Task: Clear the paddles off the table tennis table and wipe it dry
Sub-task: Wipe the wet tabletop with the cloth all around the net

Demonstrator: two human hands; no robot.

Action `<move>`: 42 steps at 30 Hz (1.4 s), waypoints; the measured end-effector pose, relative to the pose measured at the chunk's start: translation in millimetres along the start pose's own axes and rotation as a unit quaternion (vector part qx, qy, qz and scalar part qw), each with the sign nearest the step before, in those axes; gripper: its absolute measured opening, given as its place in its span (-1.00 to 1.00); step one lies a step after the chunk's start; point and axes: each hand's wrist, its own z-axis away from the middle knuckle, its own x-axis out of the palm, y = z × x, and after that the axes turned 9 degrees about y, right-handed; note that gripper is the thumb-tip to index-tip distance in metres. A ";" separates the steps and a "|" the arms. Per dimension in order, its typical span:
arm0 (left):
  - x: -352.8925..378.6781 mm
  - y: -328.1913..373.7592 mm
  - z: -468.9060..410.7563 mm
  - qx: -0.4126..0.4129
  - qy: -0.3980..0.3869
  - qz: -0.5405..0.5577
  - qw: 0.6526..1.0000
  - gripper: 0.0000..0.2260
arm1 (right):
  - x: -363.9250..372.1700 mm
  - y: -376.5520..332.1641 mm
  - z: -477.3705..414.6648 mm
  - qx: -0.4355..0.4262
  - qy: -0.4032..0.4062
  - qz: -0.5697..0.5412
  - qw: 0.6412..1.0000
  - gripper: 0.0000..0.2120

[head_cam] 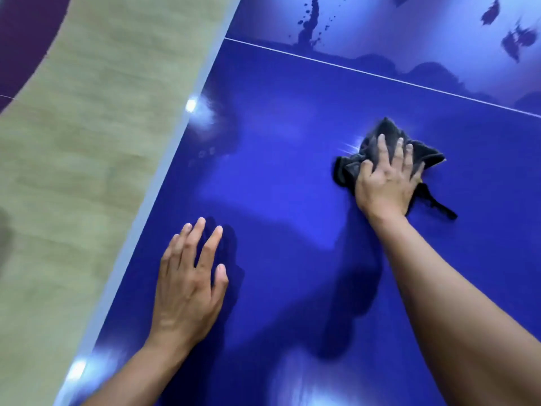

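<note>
The blue table tennis table (pixel 292 177) fills most of the view. My right hand (pixel 386 180) presses a crumpled dark grey cloth (pixel 380 133) flat onto the table at the right, fingers spread over it. My left hand (pixel 190 282) rests flat on the table near its left edge, fingers straight and spread, holding nothing. Dark water patches (pixel 310 24) lie on the far part of the table beyond a thin white line (pixel 380 76). No paddles are in view.
The table's pale edge strip (pixel 164 171) runs diagonally at the left. Beyond it is light wood-look floor (pixel 87 142) with a purple area (pixel 23 30) at the top left corner. Bright lamp reflections (pixel 191 105) show on the table surface.
</note>
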 end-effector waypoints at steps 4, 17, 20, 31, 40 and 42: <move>-14.9 -36.9 24.1 -0.012 0.001 0.009 1.000 -0.49 | 17.1 -109.3 29.8 -0.109 -0.006 0.010 0.994 -0.41; -25.6 -60.1 52.2 -0.004 0.003 0.030 1.000 -0.51 | 21.9 -286.4 136.8 -0.334 -0.084 -0.066 0.937 -0.45; -20.0 -36.5 56.3 0.026 0.010 0.028 0.999 -0.51 | 16.4 -259.9 133.4 -0.324 -0.086 -0.075 0.939 -0.46; 19.7 121.0 94.0 0.099 -0.002 0.044 0.994 -0.52 | -28.6 32.7 83.1 -0.152 -0.042 -0.071 0.985 -0.42; 37.8 150.4 108.7 0.088 -0.003 0.001 0.996 -0.53 | -77.2 280.8 103.8 0.070 0.017 -0.025 0.997 -0.38; 36.1 151.6 107.6 0.085 -0.004 0.013 0.996 -0.52 | -84.1 289.2 109.6 0.095 0.020 -0.019 0.995 -0.37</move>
